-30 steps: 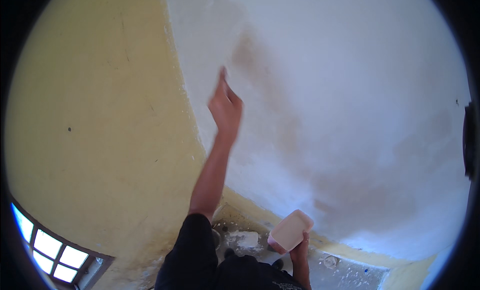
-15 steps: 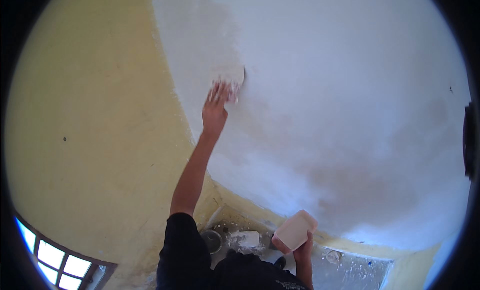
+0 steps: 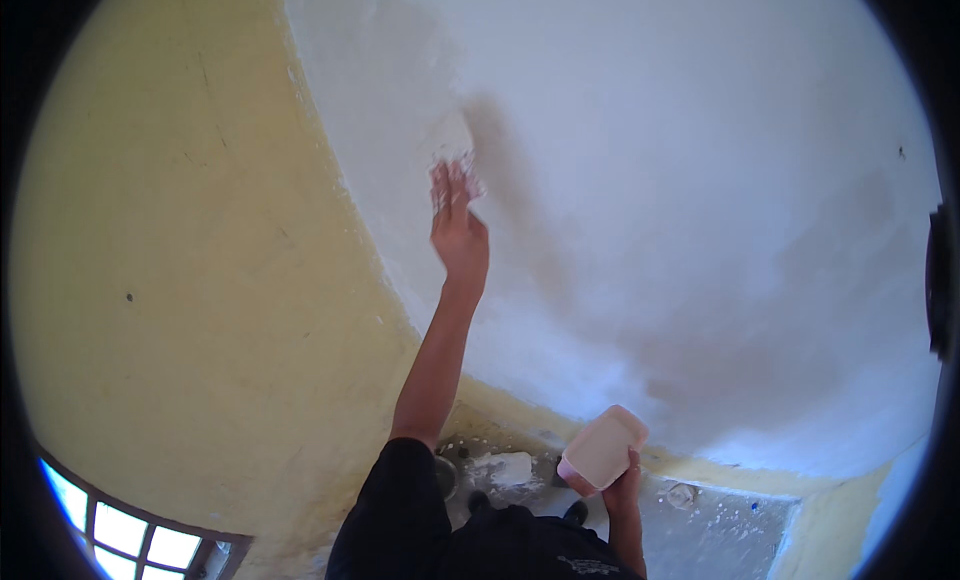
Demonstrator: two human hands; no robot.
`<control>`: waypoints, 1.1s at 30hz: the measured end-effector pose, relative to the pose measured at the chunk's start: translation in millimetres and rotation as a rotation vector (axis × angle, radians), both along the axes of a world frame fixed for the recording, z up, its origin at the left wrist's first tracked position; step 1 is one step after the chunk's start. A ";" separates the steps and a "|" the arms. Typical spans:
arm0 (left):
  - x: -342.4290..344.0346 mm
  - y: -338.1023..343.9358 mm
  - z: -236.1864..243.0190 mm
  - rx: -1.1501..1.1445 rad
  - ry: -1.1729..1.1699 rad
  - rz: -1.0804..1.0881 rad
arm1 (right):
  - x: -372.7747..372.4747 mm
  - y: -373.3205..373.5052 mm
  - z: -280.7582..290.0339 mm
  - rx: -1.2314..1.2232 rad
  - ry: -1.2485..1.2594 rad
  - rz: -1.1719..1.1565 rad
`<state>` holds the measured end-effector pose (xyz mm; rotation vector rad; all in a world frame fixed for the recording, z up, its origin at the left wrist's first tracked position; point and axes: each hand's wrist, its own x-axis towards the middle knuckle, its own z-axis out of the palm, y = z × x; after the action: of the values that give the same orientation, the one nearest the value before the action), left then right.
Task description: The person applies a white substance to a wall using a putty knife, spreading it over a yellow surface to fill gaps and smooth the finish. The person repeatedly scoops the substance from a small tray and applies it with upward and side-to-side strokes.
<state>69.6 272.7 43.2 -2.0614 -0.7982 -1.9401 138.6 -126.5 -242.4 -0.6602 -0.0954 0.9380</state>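
Observation:
High on the white-coated wall point(image 3: 650, 180), my left hand point(image 3: 459, 215) reaches up with arm outstretched. White paste smears its fingers, which press a thin pale putty scraper point(image 3: 452, 136) flat to the surface. The scraper's colour nearly blends into the wall. Low in front of my body, my right hand point(image 3: 622, 488) grips a pinkish rectangular tub point(image 3: 605, 448) by its side. Pale, smooth putty appears to fill the tub up to near its rim.
A bare yellow wall point(image 3: 200, 230) meets the white one at the left. Down on the floor are a round bucket point(image 3: 446, 477), a white paste-covered patch point(image 3: 512, 469) and a pale lump point(image 3: 681, 496). A paned window point(image 3: 145, 535) is at lower left.
My left forearm and elbow have shifted right, and the scraper has tilted more upright on the wall. The tub in my right hand appears slightly higher and further right.

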 end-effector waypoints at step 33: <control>28.9 -121.6 -35.6 -0.239 0.326 -0.258 | -24.9 24.8 18.4 -0.075 -0.052 0.031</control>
<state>98.5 151.0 7.6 -2.6504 -0.7496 -1.6156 113.7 -101.6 -224.0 -0.7544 -0.1179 0.9580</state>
